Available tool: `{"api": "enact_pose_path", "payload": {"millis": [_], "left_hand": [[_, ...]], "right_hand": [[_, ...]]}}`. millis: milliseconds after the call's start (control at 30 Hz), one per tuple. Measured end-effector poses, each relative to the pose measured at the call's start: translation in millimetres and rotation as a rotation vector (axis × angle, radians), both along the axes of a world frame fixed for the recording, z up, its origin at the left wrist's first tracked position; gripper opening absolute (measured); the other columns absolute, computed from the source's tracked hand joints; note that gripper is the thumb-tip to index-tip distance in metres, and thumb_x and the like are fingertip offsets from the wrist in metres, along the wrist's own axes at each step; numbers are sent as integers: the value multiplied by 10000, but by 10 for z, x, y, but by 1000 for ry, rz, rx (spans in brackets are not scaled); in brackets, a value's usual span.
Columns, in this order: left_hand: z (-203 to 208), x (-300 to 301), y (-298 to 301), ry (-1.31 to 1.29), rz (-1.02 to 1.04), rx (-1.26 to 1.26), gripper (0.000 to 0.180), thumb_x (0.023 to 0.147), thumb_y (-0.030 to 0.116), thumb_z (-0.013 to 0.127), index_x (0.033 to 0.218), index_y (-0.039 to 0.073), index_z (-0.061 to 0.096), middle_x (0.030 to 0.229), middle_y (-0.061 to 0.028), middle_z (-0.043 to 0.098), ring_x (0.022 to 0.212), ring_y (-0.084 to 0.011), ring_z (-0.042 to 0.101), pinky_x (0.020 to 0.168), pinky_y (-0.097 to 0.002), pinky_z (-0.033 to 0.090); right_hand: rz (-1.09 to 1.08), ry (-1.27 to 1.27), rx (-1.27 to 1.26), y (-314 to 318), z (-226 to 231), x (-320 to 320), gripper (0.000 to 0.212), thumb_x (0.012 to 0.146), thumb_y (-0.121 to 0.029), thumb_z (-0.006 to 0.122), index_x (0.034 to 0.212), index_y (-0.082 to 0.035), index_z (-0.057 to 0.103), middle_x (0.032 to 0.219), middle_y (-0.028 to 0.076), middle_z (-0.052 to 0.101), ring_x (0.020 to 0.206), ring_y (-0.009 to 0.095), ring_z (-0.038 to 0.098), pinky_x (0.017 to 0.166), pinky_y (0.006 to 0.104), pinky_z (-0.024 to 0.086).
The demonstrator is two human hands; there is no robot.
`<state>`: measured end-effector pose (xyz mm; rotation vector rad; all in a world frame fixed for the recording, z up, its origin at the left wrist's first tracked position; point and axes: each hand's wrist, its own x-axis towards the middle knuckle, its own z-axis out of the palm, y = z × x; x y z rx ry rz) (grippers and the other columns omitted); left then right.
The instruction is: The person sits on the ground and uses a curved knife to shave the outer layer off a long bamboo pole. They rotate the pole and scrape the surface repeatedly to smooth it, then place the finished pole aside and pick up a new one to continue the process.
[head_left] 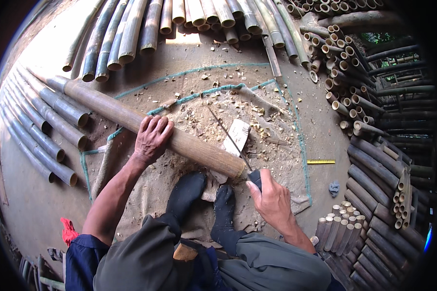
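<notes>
A long, thick brown bamboo pole (199,149) slants from the far left down to its cut end near my feet. My left hand (153,137) is closed over the pole's upper side, pressing on it around the middle. In my right hand (269,196) is the dark handle of a hand saw (226,133). Its long, thin blade points away and to the left, close beside the pole's cut end; I see it nearly edge-on, and its teeth cannot be made out. A pale wooden block (237,135) lies just beyond the pole, partly behind the blade.
A dusty cloth with green edging (302,145) lies beneath, strewn with wood chips. Bamboo poles (126,39) line the far side and left (53,116). Stacked bamboo tubes (344,63) fill the right, near a yellow ruler (320,161) and bundled short pieces (339,233). My dark-socked feet (185,191) rest close by.
</notes>
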<state>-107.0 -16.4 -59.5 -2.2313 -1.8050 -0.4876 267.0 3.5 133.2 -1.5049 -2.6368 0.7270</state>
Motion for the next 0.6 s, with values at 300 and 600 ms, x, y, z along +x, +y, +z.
{"api": "enact_pose_path", "payload": {"millis": [300, 600], "left_hand": [[31, 47, 27, 9, -36, -7, 443, 888, 202, 653, 1315, 89, 620, 1314, -110, 635, 1311, -284, 593, 1193, -497, 398], [-20, 81, 37, 2, -3, 11, 449, 877, 189, 670, 1316, 105, 628, 1353, -96, 639, 1318, -281, 604, 1185, -494, 410]], "right_hand": [[-42, -231, -98, 67, -453, 265, 295, 1031, -203, 723, 1130, 4, 537, 866, 290, 722, 784, 498, 745, 667, 569, 570], [-126, -154, -104, 1, -461, 277, 269, 1052, -213, 689, 1116, 9, 551, 804, 243, 698, 763, 438, 754, 658, 492, 583]]}}
